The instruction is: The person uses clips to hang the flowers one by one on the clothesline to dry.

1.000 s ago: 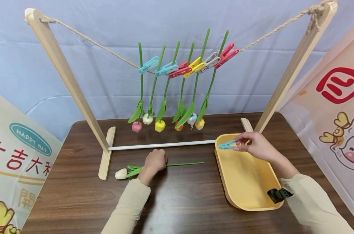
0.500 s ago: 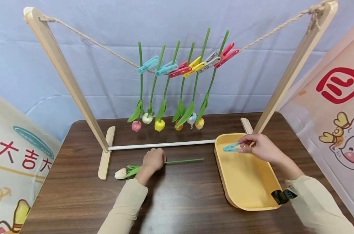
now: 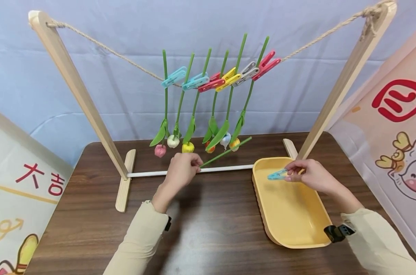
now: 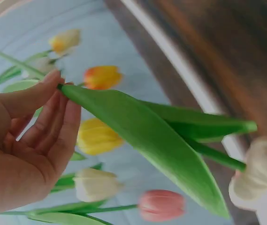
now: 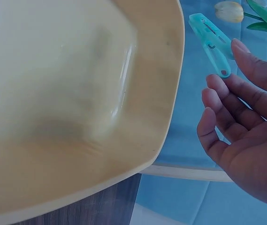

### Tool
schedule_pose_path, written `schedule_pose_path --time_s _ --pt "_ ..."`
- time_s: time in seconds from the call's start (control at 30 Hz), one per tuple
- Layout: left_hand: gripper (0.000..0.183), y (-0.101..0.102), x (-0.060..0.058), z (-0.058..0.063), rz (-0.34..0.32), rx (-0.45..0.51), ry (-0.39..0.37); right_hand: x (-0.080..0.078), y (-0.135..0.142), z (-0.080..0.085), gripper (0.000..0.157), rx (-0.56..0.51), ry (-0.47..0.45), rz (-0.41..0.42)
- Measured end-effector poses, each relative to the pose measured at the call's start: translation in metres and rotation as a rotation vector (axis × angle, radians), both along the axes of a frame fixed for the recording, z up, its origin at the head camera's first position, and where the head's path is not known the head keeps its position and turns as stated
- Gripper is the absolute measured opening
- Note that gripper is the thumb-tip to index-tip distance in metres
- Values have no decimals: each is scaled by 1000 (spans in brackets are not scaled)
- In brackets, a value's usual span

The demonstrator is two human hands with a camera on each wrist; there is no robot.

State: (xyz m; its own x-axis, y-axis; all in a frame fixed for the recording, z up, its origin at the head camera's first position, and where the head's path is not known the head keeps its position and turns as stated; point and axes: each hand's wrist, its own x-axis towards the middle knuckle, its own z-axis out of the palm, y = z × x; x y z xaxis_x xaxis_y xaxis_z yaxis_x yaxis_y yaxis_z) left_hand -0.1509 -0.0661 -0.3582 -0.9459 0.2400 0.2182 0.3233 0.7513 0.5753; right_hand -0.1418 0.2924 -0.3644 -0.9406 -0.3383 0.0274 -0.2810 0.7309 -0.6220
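My left hand (image 3: 182, 170) pinches the green stem of a white artificial tulip (image 4: 257, 180), lifted off the table. In the left wrist view its broad leaves and white bloom point away to the right; the head view hides the bloom behind the hand. Over the yellow tray (image 3: 290, 214), my right hand (image 3: 309, 175) pinches a light blue clothespin (image 5: 212, 43) by its handle end between thumb and fingers. Several tulips, among them a pink tulip (image 3: 160, 150), hang bloom-down from the twine (image 3: 125, 58), each stem clipped by a clothespin such as the yellow clothespin (image 3: 228, 79).
Two wooden posts, the left post (image 3: 80, 93) and the right post (image 3: 349, 78), hold the twine. A white rod (image 3: 225, 168) runs low between their feet. The brown table (image 3: 221, 221) lies in front; printed cloths hang at both sides.
My left hand has raised the white tulip from the table, moving up and away, its stem now slanting upward. My right hand with the light blue clothespin has shifted slightly right.
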Motion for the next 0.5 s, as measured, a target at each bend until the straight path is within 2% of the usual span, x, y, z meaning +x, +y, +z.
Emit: schedule_pose_path --time_s 0.1,0.3,0.5 --pt "8 9 -4 12 -30 40 43 0 0 0 19 0 0 -3" --pt "8 37 -9 38 -91 97 69 -1 -1 -4 17 -15 23 10" --pt "12 66 -16 58 -99 119 111 -2 -1 -9 15 -3 34 30"
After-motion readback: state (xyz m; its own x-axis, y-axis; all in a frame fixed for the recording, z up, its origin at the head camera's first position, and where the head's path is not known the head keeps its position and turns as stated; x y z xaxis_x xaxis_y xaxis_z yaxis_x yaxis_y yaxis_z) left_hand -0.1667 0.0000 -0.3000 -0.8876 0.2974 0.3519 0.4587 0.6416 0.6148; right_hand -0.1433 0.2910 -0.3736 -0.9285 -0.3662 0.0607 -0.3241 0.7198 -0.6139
